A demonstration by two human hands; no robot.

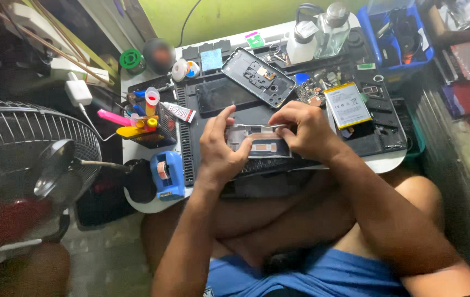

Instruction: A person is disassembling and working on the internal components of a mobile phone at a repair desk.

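Both hands (221, 148) (301, 129) pinching opened phone (260, 144), battery (346, 104), back cover (258, 76), tape dispenser (167, 174) nearby

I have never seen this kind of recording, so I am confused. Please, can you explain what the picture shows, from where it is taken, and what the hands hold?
The single picture comes from a camera on a person's head, looking down. There is no machine, only two bare hands. The left hand and right hand together hold an opened phone part. On the small white table lie a dark work mat, a phone back cover, a flat battery, and a blue tape dispenser. A fan stands beside it.
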